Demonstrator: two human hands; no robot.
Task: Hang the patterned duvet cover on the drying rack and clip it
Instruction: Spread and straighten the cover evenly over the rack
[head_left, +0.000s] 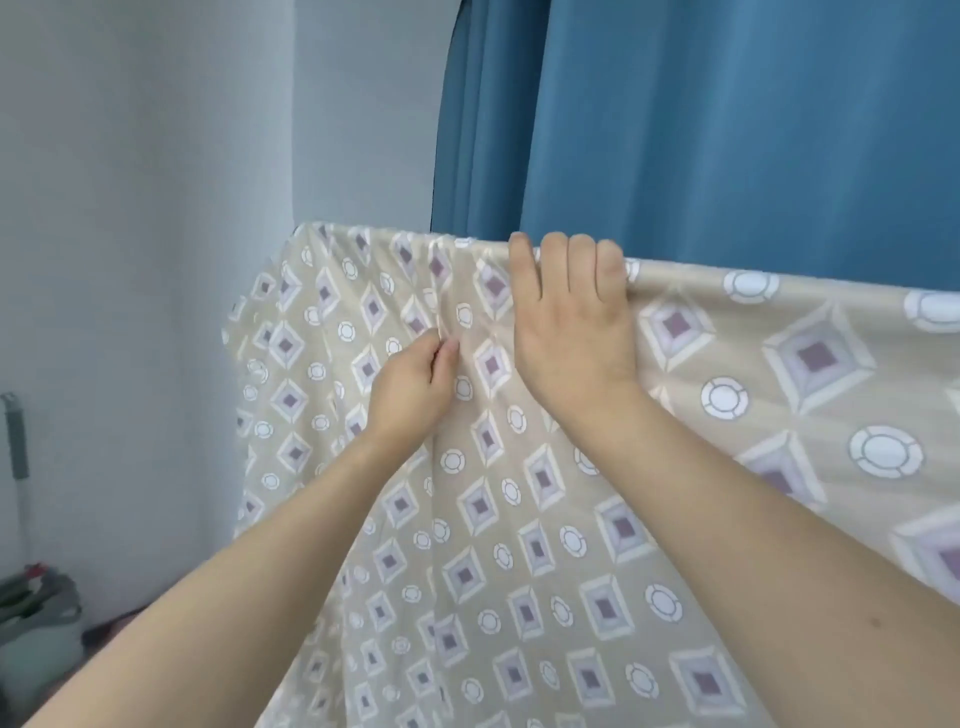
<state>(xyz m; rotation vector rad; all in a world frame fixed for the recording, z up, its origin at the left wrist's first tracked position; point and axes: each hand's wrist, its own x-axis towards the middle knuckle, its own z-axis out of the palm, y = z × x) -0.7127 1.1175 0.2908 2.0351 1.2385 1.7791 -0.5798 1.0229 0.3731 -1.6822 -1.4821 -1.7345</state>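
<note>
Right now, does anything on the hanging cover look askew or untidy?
Yes. The duvet cover is bunched into folds along the top edge, left of the right hand, while it lies smooth further right. The left hand pinches one fold. No clip is visible.

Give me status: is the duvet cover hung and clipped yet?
Hung, it seems: the duvet cover drapes over a top edge; the rack itself is hidden beneath. In hand: the right hand grips that top edge while the left hand pinches a fold lower down, where the cloth is bunched. Left: spreading and clipping; no clips visible.
</note>
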